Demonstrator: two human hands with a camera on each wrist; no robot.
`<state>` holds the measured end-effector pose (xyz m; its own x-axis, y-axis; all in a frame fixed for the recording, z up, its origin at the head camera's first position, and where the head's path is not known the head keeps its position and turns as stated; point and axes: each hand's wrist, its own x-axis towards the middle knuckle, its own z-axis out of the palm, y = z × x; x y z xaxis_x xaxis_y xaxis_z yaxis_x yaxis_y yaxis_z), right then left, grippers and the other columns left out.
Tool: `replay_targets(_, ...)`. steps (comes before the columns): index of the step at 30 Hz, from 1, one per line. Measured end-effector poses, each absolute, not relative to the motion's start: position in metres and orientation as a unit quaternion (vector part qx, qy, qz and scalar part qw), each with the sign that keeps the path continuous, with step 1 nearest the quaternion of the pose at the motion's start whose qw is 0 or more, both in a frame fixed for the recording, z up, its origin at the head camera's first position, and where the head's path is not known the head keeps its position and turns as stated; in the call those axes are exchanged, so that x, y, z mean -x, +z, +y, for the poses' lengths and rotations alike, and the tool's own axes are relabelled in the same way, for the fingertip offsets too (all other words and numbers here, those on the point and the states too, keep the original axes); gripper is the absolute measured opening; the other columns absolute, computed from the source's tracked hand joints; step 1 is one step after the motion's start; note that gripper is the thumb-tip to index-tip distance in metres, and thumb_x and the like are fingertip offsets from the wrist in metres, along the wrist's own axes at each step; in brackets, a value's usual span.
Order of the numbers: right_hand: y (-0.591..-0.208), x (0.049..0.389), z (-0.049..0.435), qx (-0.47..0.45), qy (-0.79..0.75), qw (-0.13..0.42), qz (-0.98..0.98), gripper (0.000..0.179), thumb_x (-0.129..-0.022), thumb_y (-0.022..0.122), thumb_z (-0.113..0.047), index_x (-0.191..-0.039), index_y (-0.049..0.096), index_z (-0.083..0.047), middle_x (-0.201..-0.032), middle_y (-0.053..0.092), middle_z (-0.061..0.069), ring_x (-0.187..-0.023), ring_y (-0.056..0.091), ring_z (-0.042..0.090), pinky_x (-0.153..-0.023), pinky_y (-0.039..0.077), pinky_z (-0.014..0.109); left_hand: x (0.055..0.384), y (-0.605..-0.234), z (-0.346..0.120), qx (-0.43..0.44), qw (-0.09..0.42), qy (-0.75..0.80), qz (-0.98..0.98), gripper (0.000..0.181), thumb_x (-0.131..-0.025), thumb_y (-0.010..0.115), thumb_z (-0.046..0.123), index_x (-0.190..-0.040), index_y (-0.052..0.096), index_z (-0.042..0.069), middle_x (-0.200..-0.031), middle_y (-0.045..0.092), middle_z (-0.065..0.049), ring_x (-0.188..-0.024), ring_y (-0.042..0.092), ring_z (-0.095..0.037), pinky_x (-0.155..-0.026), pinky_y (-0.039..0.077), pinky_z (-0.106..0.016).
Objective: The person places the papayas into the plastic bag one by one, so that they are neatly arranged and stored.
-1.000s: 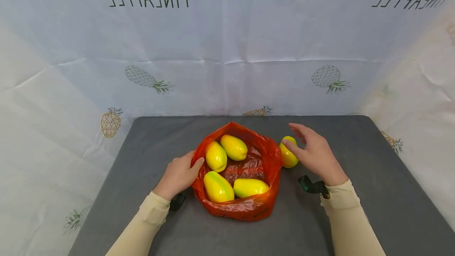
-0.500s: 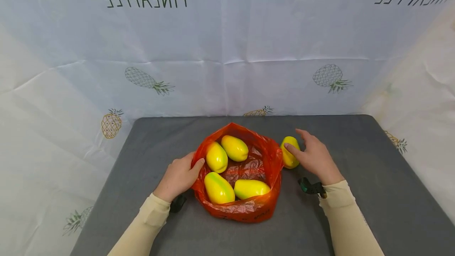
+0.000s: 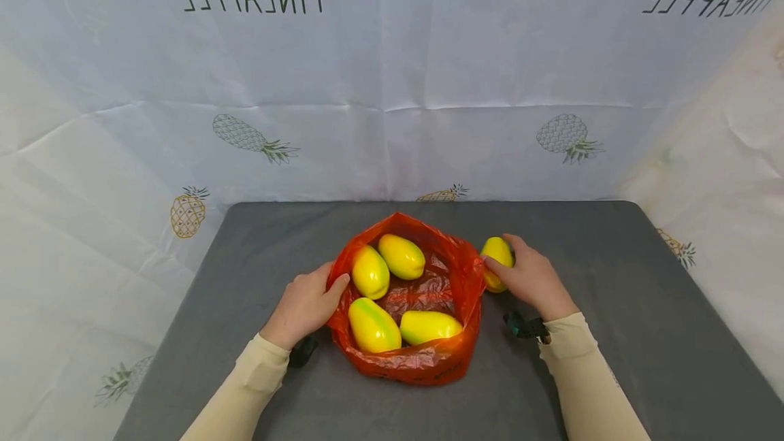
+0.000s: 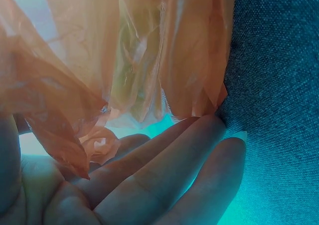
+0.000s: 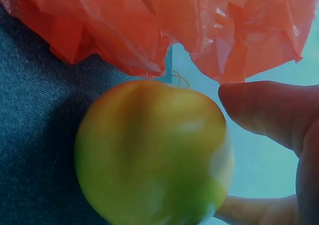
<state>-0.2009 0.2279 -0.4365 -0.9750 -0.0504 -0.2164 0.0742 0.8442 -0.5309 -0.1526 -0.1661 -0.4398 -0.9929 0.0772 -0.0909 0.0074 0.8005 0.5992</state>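
A red plastic bag (image 3: pixel 422 359) stands with its mouth wide on the grey table, several glossy yellow-green mangoes (image 3: pixel 375 325) lying inside. My left hand (image 3: pixel 303 308) holds the bag's left rim, thumb over the edge. In the left wrist view, its fingers (image 4: pixel 159 185) extend along the bag's outside, beside the cloth. Just right of the bag, another mango (image 3: pixel 497 254) sits on the table. My right hand (image 3: pixel 535 278) reaches around this mango, thumb at its near side and fingers behind. The right wrist view shows the thumb (image 5: pixel 264 108) near the bag's edge, with a gap between palm and mango.
Dark grey cloth covers the table (image 3: pixel 612 359). Behind it hangs a white curtain (image 3: pixel 392 148) printed with pineapples. A black wrist strap (image 3: pixel 527 325) shows below the right hand.
My right hand has moved left and lowered around the mango outside the bag, its fingers drawing nearer. The left hand keeps its place on the bag's rim.
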Motion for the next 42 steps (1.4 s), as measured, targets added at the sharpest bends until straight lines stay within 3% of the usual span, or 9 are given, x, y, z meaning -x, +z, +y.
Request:
replay_targets(8,-0.438,0.199,0.227,-0.015,-0.287,0.122,0.950,0.090,-0.105,0.061,-0.056,-0.167,0.029,0.001,-0.151,0.055,0.033,-0.119,0.061,0.047,-0.102,0.056,0.063,0.152,-0.441,-0.167,-0.024,0.060,0.317,0.946,0.040,-0.109,0.062,0.035,-0.139,0.065,0.007,-0.091,0.072,-0.004,-0.067,0.060,-0.017,-0.065,0.054,-0.031)
replay_targets(17,-0.435,0.200,0.229,-0.011,-0.289,0.124,0.949,0.090,-0.105,0.059,-0.061,-0.167,0.030,-0.002,-0.150,0.057,0.031,-0.119,0.063,0.045,-0.101,0.056,0.061,0.152,-0.440,-0.167,-0.022,0.059,0.323,0.944,0.039,-0.109,0.062,0.035,-0.137,0.065,0.008,-0.085,0.069,-0.002,-0.065,0.059,-0.016,-0.064,0.055,-0.030)
replay_targets(42,-0.436,0.205,0.242,0.022,-0.299,0.114,0.947,0.094,-0.103,0.060,-0.065,-0.168,0.030,-0.003,-0.158,0.050,0.033,-0.129,0.059,0.051,-0.105,0.053,0.067,0.152,-0.441,-0.167,-0.028,0.054,0.324,0.944,0.037,-0.109,0.063,0.034,-0.135,0.067,0.008,-0.083,0.069,-0.001,-0.064,0.060,-0.015,-0.063,0.055,-0.030)
